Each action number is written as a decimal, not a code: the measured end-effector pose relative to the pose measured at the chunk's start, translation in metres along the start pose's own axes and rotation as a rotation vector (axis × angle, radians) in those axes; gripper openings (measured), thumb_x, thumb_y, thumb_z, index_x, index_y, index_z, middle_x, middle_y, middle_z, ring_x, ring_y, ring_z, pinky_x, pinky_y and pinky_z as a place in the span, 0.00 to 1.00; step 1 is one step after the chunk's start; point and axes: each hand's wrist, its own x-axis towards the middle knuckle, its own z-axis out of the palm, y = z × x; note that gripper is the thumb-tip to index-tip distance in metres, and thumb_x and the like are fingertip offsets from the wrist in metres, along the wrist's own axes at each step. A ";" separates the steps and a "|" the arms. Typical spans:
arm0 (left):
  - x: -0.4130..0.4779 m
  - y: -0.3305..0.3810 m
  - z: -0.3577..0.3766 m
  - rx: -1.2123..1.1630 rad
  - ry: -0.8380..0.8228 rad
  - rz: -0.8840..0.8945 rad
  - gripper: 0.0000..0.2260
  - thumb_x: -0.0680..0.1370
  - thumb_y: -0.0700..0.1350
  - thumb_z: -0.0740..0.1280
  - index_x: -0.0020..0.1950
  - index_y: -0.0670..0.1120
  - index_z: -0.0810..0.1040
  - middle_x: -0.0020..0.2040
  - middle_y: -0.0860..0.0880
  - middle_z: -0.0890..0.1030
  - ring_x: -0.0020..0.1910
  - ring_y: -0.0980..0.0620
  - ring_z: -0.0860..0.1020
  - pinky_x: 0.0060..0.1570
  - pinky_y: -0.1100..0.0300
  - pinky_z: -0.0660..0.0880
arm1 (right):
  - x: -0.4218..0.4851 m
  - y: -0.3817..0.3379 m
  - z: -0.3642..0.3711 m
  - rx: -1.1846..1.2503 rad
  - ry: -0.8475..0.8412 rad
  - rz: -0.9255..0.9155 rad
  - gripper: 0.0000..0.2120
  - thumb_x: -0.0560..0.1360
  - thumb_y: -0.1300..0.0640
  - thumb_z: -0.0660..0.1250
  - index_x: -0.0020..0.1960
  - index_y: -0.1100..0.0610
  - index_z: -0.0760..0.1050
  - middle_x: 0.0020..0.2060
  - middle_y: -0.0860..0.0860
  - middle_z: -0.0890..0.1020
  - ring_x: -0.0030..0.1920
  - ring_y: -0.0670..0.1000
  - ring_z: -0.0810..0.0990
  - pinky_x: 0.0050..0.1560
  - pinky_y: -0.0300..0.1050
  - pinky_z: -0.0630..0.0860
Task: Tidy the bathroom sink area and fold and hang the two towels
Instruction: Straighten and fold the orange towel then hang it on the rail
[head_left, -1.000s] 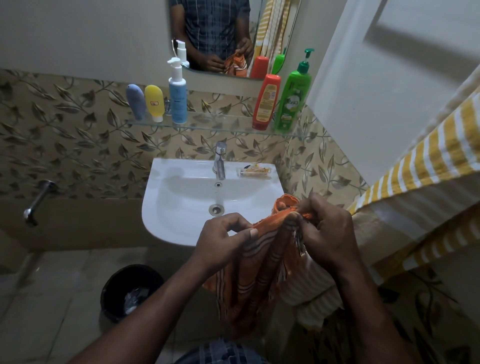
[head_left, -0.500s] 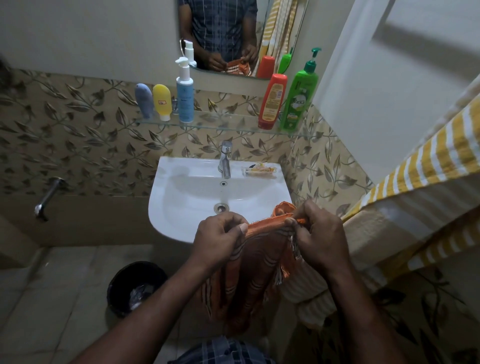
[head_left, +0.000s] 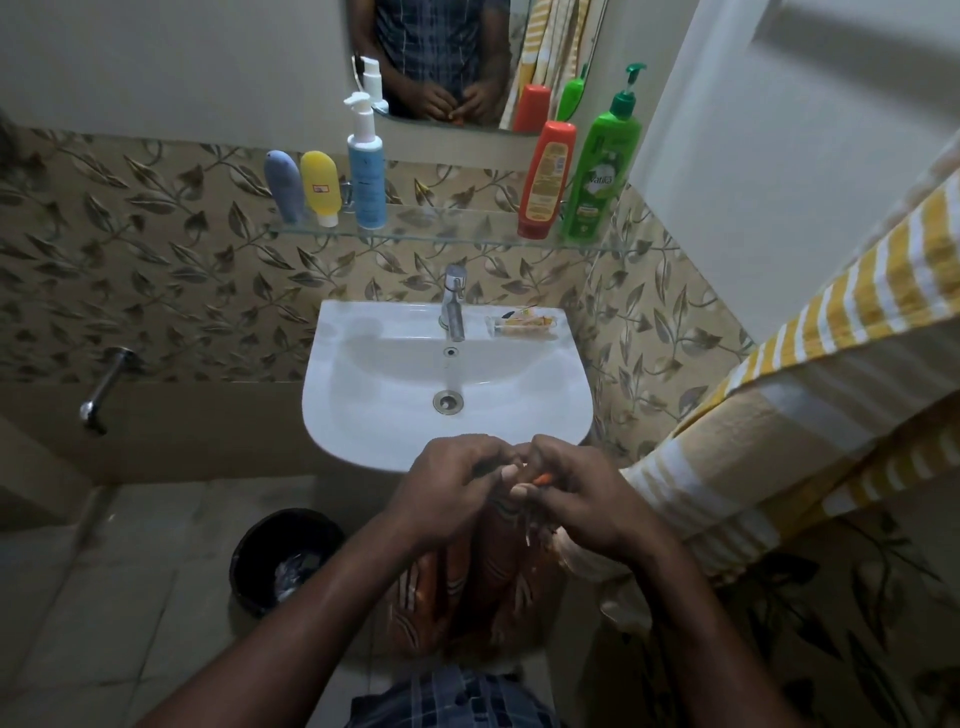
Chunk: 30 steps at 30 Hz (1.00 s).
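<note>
Left hand (head_left: 453, 493) and right hand (head_left: 589, 506) pinch the orange towel (head_left: 483, 582) together — black bin (head_left: 248, 582) holds, seemingly, crumpled plastic (head_left: 297, 571).

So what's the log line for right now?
orange towel: hangs below hands | left hand: grips top edge | right hand: grips top edge | striped towel: draped at right

Your orange towel (head_left: 478, 582) is thin matt cloth, the striped towel (head_left: 779, 441) rougher. The sink (head_left: 374, 415) is glossy ceramic, the tap (head_left: 453, 306) shiny metal, the shelf (head_left: 452, 228) glass.
</note>
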 end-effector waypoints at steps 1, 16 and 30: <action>0.000 -0.001 -0.002 -0.012 0.000 0.000 0.07 0.81 0.46 0.71 0.54 0.46 0.87 0.47 0.51 0.88 0.48 0.51 0.84 0.50 0.49 0.80 | -0.001 0.000 0.001 -0.008 -0.003 0.000 0.06 0.76 0.62 0.76 0.46 0.59 0.79 0.42 0.45 0.86 0.41 0.46 0.85 0.44 0.52 0.82; -0.008 -0.019 -0.005 -0.095 0.093 -0.034 0.06 0.72 0.39 0.63 0.46 0.50 0.74 0.40 0.51 0.82 0.39 0.47 0.81 0.40 0.45 0.78 | -0.003 -0.007 -0.014 -0.066 0.330 -0.041 0.12 0.76 0.65 0.77 0.41 0.55 0.76 0.38 0.35 0.83 0.37 0.42 0.82 0.36 0.33 0.73; 0.002 -0.020 -0.008 0.216 0.094 0.013 0.18 0.72 0.45 0.65 0.59 0.47 0.86 0.51 0.51 0.87 0.52 0.48 0.83 0.54 0.50 0.80 | -0.004 -0.023 -0.036 -0.105 0.326 -0.152 0.10 0.75 0.68 0.77 0.42 0.59 0.78 0.44 0.39 0.85 0.42 0.41 0.84 0.41 0.29 0.74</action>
